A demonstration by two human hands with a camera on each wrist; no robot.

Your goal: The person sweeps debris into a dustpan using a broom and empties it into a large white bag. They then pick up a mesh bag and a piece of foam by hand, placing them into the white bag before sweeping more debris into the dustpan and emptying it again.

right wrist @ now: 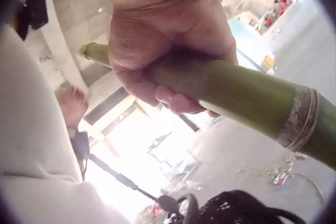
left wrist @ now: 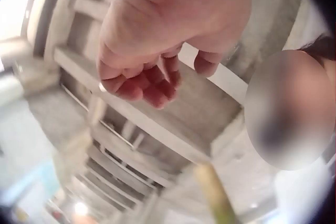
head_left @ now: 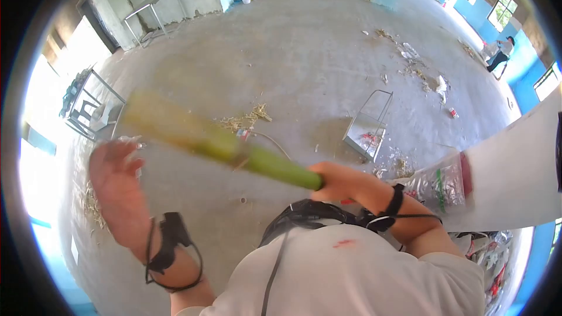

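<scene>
My right hand (head_left: 345, 181) grips a thick green cane stalk (head_left: 278, 168), its fingers wrapped round it near one end. In the head view the stalk slants up to the left, its far part yellowish and blurred by motion. A pale ringed joint (right wrist: 302, 119) stands out along the stalk in the right wrist view. My left hand (head_left: 120, 193) is raised at the left, apart from the stalk's blurred end. In the left wrist view the fingers (left wrist: 157, 90) bend loosely and hold nothing, with an end of the stalk (left wrist: 212, 190) lower in that view.
Straw-coloured scraps (head_left: 249, 120) lie on the concrete floor ahead. A metal-framed tray (head_left: 366, 137) stands right of them, and more litter (head_left: 410, 52) lies beyond. Metal tables (head_left: 88, 105) line the left. A white surface (head_left: 509, 164) with plastic bags is close at right. Another person (head_left: 500, 52) is far right.
</scene>
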